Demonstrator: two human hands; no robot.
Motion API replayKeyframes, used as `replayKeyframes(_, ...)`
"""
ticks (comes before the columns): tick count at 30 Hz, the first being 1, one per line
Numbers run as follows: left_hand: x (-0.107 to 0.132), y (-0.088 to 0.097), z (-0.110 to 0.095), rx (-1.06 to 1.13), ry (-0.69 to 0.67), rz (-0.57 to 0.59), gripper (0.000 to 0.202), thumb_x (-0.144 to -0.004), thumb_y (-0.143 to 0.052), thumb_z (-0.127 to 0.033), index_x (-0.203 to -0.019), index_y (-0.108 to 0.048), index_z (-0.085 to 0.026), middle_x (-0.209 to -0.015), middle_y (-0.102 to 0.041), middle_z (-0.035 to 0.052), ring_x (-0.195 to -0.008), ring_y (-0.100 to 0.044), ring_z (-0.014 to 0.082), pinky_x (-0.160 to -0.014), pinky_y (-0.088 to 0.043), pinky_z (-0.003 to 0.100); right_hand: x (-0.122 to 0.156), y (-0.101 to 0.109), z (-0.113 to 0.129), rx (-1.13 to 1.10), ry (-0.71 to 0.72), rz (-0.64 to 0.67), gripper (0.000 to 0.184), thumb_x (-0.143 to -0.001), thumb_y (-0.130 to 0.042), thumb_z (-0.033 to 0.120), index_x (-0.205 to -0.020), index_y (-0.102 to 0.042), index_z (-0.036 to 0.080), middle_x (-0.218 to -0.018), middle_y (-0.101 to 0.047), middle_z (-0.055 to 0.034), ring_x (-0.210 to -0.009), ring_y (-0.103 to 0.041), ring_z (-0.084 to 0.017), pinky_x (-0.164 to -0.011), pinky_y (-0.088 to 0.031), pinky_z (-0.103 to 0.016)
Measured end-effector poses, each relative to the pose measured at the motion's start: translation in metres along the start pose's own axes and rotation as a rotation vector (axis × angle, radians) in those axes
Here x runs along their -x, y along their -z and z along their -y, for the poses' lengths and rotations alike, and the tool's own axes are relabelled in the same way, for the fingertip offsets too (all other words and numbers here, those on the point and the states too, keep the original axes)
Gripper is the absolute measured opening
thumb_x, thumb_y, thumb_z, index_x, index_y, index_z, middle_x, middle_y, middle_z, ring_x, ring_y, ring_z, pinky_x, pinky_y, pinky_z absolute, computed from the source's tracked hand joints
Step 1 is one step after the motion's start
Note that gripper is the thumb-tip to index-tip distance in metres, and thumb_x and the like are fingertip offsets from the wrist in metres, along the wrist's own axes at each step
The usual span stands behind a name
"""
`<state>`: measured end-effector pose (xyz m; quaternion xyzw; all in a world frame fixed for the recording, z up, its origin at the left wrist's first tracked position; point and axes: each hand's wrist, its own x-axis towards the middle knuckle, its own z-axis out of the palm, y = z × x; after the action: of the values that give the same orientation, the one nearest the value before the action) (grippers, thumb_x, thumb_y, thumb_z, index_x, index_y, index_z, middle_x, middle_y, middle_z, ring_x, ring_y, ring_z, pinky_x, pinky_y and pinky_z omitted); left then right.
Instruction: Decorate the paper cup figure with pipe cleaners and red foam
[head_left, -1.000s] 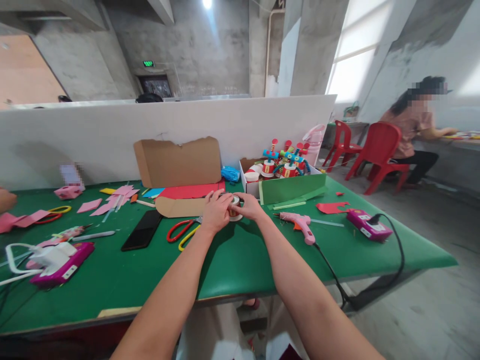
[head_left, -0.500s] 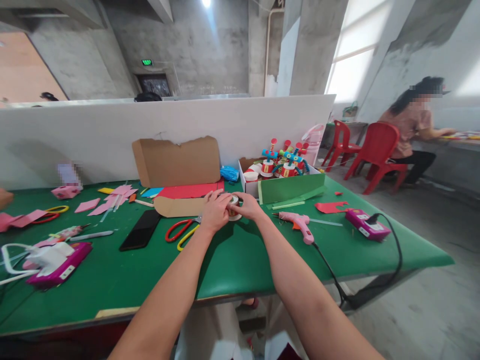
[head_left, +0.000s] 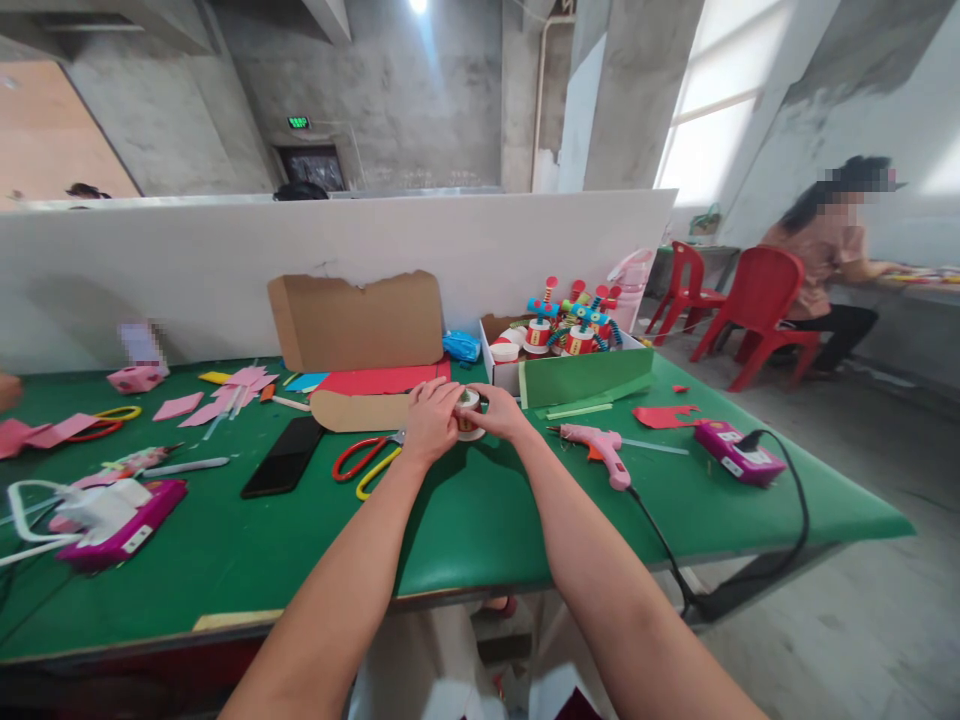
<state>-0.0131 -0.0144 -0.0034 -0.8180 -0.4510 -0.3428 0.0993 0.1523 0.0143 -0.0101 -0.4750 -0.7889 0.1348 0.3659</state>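
Between my two hands a small paper cup point(head_left: 471, 434) with a white rim stands on the green table point(head_left: 465, 545), partly hidden by my fingers. My left hand point(head_left: 433, 420) is closed round its left side, fingers reaching over toward the top. From the right, my right hand point(head_left: 499, 412) grips it between thumb and fingers. Scissors point(head_left: 360, 460) with one red and one yellow handle lie just left of my left wrist. To the right of my right forearm rests a pink glue gun point(head_left: 600, 445) with a clear glue stick in its back.
Behind my hands, a box point(head_left: 585, 375) holds several cup figures with springy arms. A black phone point(head_left: 283, 458), pink paper pieces point(head_left: 244, 385) and a purple power strip point(head_left: 124, 530) lie left. Another strip point(head_left: 739, 455) sits right, its cable hanging over the edge. A person sits far right.
The view has shifted very slightly. Both my hands stay on the paper cup, in almost the same position. At the far left edge, another person's hand has moved slightly out of view.
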Motion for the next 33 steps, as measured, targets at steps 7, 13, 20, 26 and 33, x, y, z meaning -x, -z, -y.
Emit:
replayKeyframes(7, 0.003, 0.002, 0.014, -0.020, 0.141, -0.106, 0.061, -0.070, -0.045, -0.011, -0.129, -0.054, -0.016, -0.126, -0.060, 0.0110, -0.121, -0.048, 0.0282, -0.105, -0.034, 0.045, 0.003, 0.001, -0.002, 0.039, -0.003, -0.007, 0.066, -0.070, -0.072, 0.045, -0.130, -0.054, 0.026, -0.122, -0.064, -0.0085, -0.112, -0.059, -0.028, -0.099, -0.043, -0.044)
replayKeyframes(13, 0.004, 0.002, 0.022, 0.041, 0.158, -0.134, 0.048, -0.069, -0.045, -0.011, -0.112, -0.065, -0.021, -0.118, -0.064, 0.0068, -0.115, -0.050, 0.0275, -0.101, -0.038, 0.047, 0.003, 0.015, 0.003, -0.060, 0.013, -0.140, 0.041, -0.082, -0.057, 0.037, -0.119, -0.060, 0.021, -0.112, -0.066, -0.0085, -0.104, -0.061, -0.024, -0.095, -0.045, -0.040)
replayKeyframes(20, 0.002, 0.004, 0.016, 0.081, 0.128, -0.103, 0.042, -0.068, -0.048, -0.010, -0.101, -0.069, -0.023, -0.118, -0.064, 0.0043, -0.118, -0.047, 0.0264, -0.102, -0.039, 0.047, 0.003, 0.020, 0.015, -0.037, -0.002, -0.283, 0.011, -0.081, -0.058, 0.028, -0.081, -0.066, 0.021, -0.090, -0.069, -0.0064, -0.093, -0.061, -0.024, -0.089, -0.045, -0.038)
replayKeyframes(26, 0.001, 0.004, 0.012, 0.095, 0.107, -0.066, 0.043, -0.067, -0.048, -0.009, -0.102, -0.070, -0.023, -0.120, -0.063, 0.0038, -0.120, -0.046, 0.0258, -0.103, -0.038, 0.046, 0.001, 0.014, 0.015, -0.110, 0.042, -0.279, 0.014, -0.080, -0.058, 0.028, -0.090, -0.066, 0.022, -0.099, -0.070, -0.0057, -0.100, -0.061, -0.024, -0.094, -0.044, -0.039)
replayKeyframes(33, 0.000, 0.001, 0.012, 0.113, 0.101, -0.038, 0.045, -0.069, -0.048, -0.010, -0.108, -0.067, -0.020, -0.126, -0.060, 0.0056, -0.122, -0.044, 0.0253, -0.105, -0.035, 0.045, -0.002, 0.009, 0.012, -0.219, 0.046, -0.197, 0.030, -0.081, -0.056, 0.028, -0.110, -0.061, 0.020, -0.112, -0.068, -0.0079, -0.108, -0.061, -0.023, -0.097, -0.044, -0.039)
